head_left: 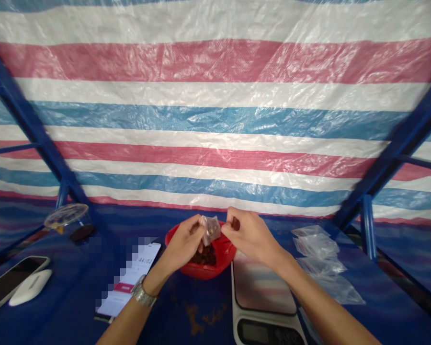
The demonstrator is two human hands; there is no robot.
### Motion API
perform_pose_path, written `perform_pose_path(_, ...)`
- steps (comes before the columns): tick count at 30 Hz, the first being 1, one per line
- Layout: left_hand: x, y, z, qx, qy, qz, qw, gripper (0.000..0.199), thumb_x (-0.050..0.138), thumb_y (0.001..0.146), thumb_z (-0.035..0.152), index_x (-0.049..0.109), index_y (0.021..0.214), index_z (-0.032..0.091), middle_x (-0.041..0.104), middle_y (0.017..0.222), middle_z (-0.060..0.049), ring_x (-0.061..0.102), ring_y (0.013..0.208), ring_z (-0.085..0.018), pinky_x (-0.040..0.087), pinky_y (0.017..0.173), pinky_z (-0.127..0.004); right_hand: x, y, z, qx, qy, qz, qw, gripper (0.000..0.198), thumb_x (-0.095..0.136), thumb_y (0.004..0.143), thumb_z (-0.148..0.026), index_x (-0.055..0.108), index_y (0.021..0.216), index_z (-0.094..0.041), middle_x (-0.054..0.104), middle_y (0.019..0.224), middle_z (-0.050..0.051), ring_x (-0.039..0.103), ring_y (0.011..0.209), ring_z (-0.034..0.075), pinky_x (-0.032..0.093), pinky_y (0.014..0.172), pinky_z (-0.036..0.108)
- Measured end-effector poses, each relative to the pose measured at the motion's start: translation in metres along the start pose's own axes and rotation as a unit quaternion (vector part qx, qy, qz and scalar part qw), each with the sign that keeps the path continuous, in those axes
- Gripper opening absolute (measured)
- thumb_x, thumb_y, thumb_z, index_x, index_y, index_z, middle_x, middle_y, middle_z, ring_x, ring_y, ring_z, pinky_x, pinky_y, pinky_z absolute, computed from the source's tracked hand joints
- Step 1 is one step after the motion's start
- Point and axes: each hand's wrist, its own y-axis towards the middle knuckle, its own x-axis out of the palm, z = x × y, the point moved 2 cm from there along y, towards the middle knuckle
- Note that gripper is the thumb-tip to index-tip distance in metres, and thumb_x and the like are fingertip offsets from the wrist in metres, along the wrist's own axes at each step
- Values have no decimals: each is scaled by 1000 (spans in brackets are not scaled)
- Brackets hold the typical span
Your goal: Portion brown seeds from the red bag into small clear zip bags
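Between both hands a small clear plastic bag is held up over a red bowl. Dark brown crumbly stuff lies in the bowl. My left hand, with a metal watch on its wrist, pinches the bag's left side. The fingers of my right hand are closed at the bag's right edge; their exact grip is partly hidden. Below my right forearm lies a kitchen scale with a flat metal top and a display at the front.
Several flat clear plastic bags lie at the right. To the left are a lit phone, a dark-screened phone, a white rounded object and a tilted clear plastic cup. Blue metal bars and a striped tarp stand behind.
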Motion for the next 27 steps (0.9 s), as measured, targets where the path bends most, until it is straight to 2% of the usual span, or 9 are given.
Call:
perform_pose_path(3, -4, 2, -1, 0, -37, -37, 999, 33, 63, 92, 50, 54, 81, 20, 60, 70, 3, 55, 56, -11, 47, 53, -22, -1, -1, 0, -29, 42, -29, 998, 15, 58, 90, -25, 64, 77, -21, 70, 75, 2, 58, 64, 15, 33, 59, 25)
perform_pose_path(6, -5, 1, -1, 6, -41, -48, 998, 34, 67, 90, 51, 57, 86, 19, 62, 70, 3, 58, 58, -11, 49, 58, -23, 3, -4, -2, -57, 74, -74, 993, 21, 57, 96, -35, 69, 86, -22, 71, 77, 2, 59, 64, 15, 34, 59, 25)
perform_pose_path(9, 0, -1, -1, -3, -24, -53, 998, 33, 64, 92, 51, 56, 85, 19, 62, 68, 2, 59, 57, -12, 48, 57, -24, 8, -6, -3, -82, 89, -97, 988, 22, 55, 97, -30, 67, 82, -21, 69, 74, 0, 56, 62, 13, 32, 58, 25)
perform_pose_path(12, 8, -4, 0, 9, 10, -53, 999, 30, 55, 96, 46, 53, 81, 20, 58, 65, 4, 54, 54, -11, 43, 54, -23, 12, -6, -5, -71, 61, -94, 991, 18, 57, 91, -25, 62, 75, -21, 66, 71, -1, 53, 60, 12, 29, 57, 25)
perform_pose_path(15, 12, -5, 0, 27, 48, -22, 998, 26, 48, 97, 36, 49, 75, 21, 52, 60, 6, 48, 52, -10, 37, 52, -22, 15, -6, -6, -40, 8, -59, 997, 13, 61, 85, -22, 57, 72, -21, 64, 69, -1, 51, 60, 13, 26, 57, 26)
perform_pose_path(19, 8, -3, -5, 9, 92, 18, 996, 21, 52, 89, 28, 45, 70, 22, 49, 55, 7, 44, 48, -10, 33, 49, -22, 14, -2, -1, 11, -44, 19, 999, 14, 60, 84, -23, 55, 71, -22, 64, 68, 0, 51, 60, 15, 25, 58, 28)
perform_pose_path(23, -2, 3, -5, -4, 49, 51, 998, 22, 54, 86, 33, 48, 68, 22, 55, 59, 5, 51, 52, -12, 40, 52, -23, 13, 4, 7, -18, 80, 16, 997, 25, 54, 96, -36, 59, 76, -22, 66, 70, 1, 58, 64, 16, 36, 61, 26)
perform_pose_path(26, -6, 4, -2, 13, -39, 56, 998, 27, 55, 87, 38, 52, 67, 20, 58, 65, 2, 56, 62, -13, 49, 63, -25, 13, 8, 16, -25, 155, 55, 986, 33, 48, 101, -48, 63, 91, -20, 71, 87, 5, 65, 77, 18, 46, 71, 28)
perform_pose_path(27, -6, 5, -1, 15, -73, 51, 996, 27, 56, 87, 39, 53, 67, 20, 58, 67, 2, 57, 66, -14, 51, 67, -26, 14, 9, 19, -15, 173, 46, 984, 35, 48, 101, -51, 64, 99, -20, 72, 93, 6, 66, 78, 18, 47, 72, 29)
